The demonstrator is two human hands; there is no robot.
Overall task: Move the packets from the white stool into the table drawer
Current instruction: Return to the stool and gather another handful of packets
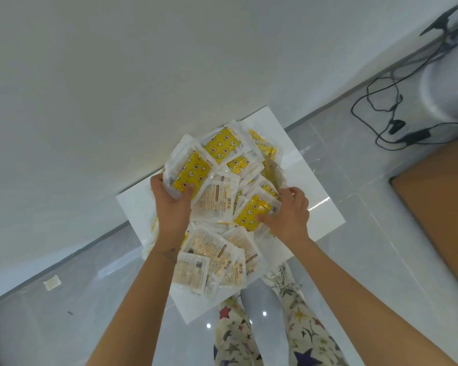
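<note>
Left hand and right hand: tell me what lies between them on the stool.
In the head view, packets fill the gap between the left hand and right hand, mostly pale ones lying label-side up, heaped on the white stool.

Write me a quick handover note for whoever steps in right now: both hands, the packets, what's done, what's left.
Left hand: closed on a bunch of packets at the left of the pile, yellow-patterned one on top.
Right hand: gripping a yellow packet at the pile's right side.
Packets: a large loose heap, yellow fronts and pale printed backs mixed, covering most of the white stool beside the wall.
Done: nothing visibly moved; the heap looks full. The table drawer is not in view.
Left: lift out the two handfuls, carry them to the drawer, then repeat until the stool is bare. Packets are slippery-looking, so expect some to slide off.
</note>
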